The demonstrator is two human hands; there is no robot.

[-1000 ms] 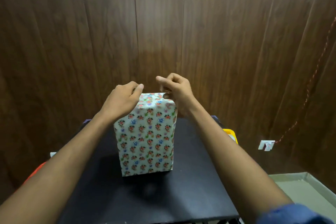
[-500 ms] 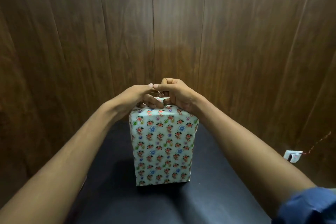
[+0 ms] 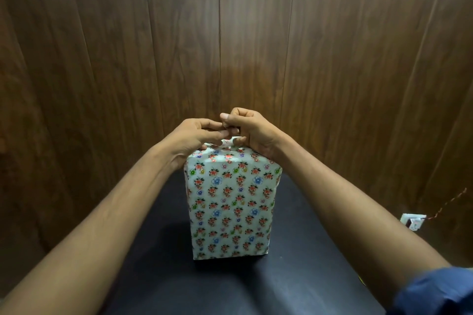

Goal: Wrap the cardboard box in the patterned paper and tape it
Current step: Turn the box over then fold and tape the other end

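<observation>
One wrapped box [image 3: 231, 204] is standing on my black table [image 3: 302, 276]; my left hand [image 3: 190, 137] and right hand [image 3: 252, 129] are pinching its top paper fold at twelve o'clock, before wood-panelled wall [image 3: 230, 33].

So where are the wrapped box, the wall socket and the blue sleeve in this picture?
wrapped box [image 3: 231, 207], head view, middle of its flowered front face.
wall socket [image 3: 411, 221], head view, its white plate low on the right wall.
blue sleeve [image 3: 435, 291], head view, cuff on the right arm.

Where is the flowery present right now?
The flowery present stands upright in the middle of the head view on the black table, with the left hand and right hand at its top.
</observation>
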